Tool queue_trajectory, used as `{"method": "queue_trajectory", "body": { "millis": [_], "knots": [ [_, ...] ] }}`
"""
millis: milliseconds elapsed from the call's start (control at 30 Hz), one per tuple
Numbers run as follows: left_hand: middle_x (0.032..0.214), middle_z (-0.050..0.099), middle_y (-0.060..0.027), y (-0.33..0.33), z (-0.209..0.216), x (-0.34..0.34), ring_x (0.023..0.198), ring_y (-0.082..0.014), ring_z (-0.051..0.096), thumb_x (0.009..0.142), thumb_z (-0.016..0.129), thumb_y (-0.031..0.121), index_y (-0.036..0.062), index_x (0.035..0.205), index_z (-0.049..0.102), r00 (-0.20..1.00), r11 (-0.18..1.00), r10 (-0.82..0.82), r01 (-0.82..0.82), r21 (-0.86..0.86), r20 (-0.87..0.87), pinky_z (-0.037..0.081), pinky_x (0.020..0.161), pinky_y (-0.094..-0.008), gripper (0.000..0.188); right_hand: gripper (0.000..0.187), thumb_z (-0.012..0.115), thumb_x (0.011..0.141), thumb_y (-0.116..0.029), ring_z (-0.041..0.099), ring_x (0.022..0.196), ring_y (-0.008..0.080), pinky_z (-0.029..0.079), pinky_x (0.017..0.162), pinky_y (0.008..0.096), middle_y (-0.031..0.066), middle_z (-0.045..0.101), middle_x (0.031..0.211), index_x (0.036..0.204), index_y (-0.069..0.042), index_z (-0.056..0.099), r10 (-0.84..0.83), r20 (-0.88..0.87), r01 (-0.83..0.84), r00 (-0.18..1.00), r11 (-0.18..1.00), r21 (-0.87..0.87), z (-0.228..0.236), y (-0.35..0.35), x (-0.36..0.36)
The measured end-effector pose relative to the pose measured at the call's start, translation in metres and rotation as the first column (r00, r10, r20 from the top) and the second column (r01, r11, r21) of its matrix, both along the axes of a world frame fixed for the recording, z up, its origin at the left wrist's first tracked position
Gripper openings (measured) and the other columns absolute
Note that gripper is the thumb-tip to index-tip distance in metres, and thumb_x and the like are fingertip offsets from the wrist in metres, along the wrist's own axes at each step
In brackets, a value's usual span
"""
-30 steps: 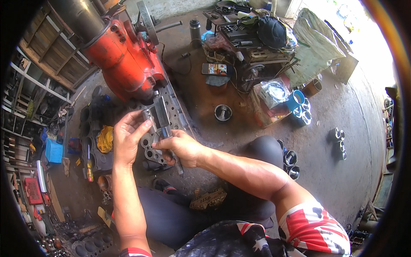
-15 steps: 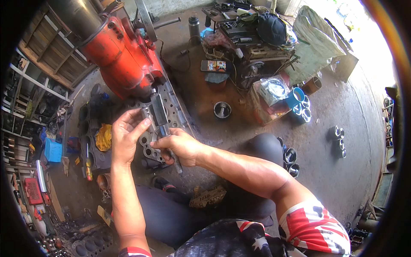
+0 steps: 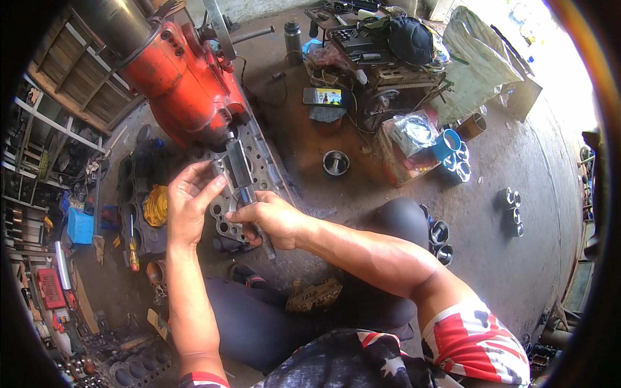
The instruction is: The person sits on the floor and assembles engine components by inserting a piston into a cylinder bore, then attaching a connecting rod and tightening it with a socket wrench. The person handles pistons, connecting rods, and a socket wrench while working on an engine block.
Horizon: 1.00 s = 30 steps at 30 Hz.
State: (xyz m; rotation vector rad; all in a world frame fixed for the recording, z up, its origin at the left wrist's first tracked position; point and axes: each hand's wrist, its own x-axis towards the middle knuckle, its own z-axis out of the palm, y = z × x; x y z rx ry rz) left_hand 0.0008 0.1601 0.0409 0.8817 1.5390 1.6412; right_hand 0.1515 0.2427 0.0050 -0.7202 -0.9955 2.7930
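Note:
Over a cylinder head (image 3: 255,145) lying on the floor, I hold what looks like a cylinder hone, a grey metal tool (image 3: 239,165) with a long ribbed head and a shaft. My right hand (image 3: 268,220) is closed around its shaft, thumb laid along the top; the shaft's end pokes out below the fist. With thumb and fingers, my left hand (image 3: 194,197) grips a small metal block with holes (image 3: 220,169) against the side of the tool's head. Whether that block is fixed to the tool I cannot tell. Part of the left fingers is hidden behind it.
A large red machine (image 3: 187,84) stands just beyond the hands. An engine block (image 3: 132,213) with a yellow cloth (image 3: 156,205) is at left. Right of centre are a piston (image 3: 336,164), a lit phone (image 3: 323,97) and a blue cylinder (image 3: 446,143). More pistons (image 3: 440,233) sit beside my knee.
Both hands keep their grip, with only a very slight shift of the tool. The picture on the phone's screen has changed.

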Motion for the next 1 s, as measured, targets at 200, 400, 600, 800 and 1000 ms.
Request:
{"method": "queue_trajectory", "body": {
  "millis": [200, 400, 600, 800, 1000],
  "knots": [
    [0.107, 0.069, -0.0092, -0.001, 0.001, 0.0, 0.097, -0.0133, 0.065, 0.088, 0.071, 0.002, -0.0036, 0.114, 0.063, 1.0, 1.0, -0.008, 0.008, -0.005, -0.018, 0.051, 0.091, -0.0284, 0.028, 0.016, 0.071, 0.085, -0.009, 0.051, 0.049, 0.013, 0.037, 0.041, 0.0292, 0.0034, 0.054, 0.064, 0.089, -0.004, 0.057, 0.004, 0.009, -0.004, 1.0, 1.0, 0.005, 0.001, -0.001, -0.001],
    [0.106, 0.069, -0.0081, -0.001, 0.001, 0.001, 0.096, -0.0129, 0.065, 0.087, 0.072, 0.002, -0.0032, 0.113, 0.064, 1.0, 1.0, -0.003, 0.003, 0.001, -0.006, 0.05, 0.09, -0.0278, 0.028, 0.019, 0.073, 0.086, -0.013, 0.052, 0.049, 0.013, 0.038, 0.042, 0.0285, 0.0032, 0.054, 0.065, 0.09, -0.004, 0.056, 0.019, 0.013, -0.02, 1.0, 1.0, 0.017, -0.001, -0.001, -0.001],
    [0.107, 0.069, -0.0091, -0.001, 0.0, -0.001, 0.097, -0.0136, 0.065, 0.088, 0.071, 0.003, -0.0034, 0.114, 0.063, 0.999, 1.0, -0.005, 0.005, -0.006, -0.033, 0.05, 0.091, -0.0284, 0.028, 0.024, 0.073, 0.089, -0.022, 0.055, 0.053, 0.0125, 0.042, 0.045, 0.028, 0.0031, 0.055, 0.068, 0.091, -0.005, 0.056, 0.013, 0.022, -0.014, 1.0, 0.998, 0.055, -0.003, -0.002, -0.002],
    [0.105, 0.07, -0.0069, 0.0, -0.001, -0.001, 0.095, -0.0119, 0.065, 0.087, 0.074, 0.004, -0.0023, 0.112, 0.065, 1.0, 1.0, 0.006, -0.006, 0.003, -0.005, 0.05, 0.089, -0.0274, 0.028, 0.027, 0.073, 0.09, -0.026, 0.056, 0.055, 0.0125, 0.044, 0.047, 0.0277, 0.0028, 0.055, 0.069, 0.091, -0.006, 0.056, 0.028, 0.009, -0.029, 1.0, 0.997, 0.072, -0.003, -0.003, 0.0],
    [0.108, 0.069, -0.009, 0.001, -0.001, 0.001, 0.097, -0.0133, 0.065, 0.088, 0.071, 0.003, -0.0035, 0.115, 0.063, 1.0, 1.0, 0.02, -0.02, -0.008, -0.011, 0.051, 0.09, -0.0278, 0.028, 0.029, 0.074, 0.09, -0.028, 0.055, 0.052, 0.0125, 0.043, 0.046, 0.0285, 0.0033, 0.056, 0.067, 0.09, -0.006, 0.055, 0.019, 0.001, -0.019, 1.0, 0.987, 0.157, -0.011, -0.007, -0.003]
  ]
}}
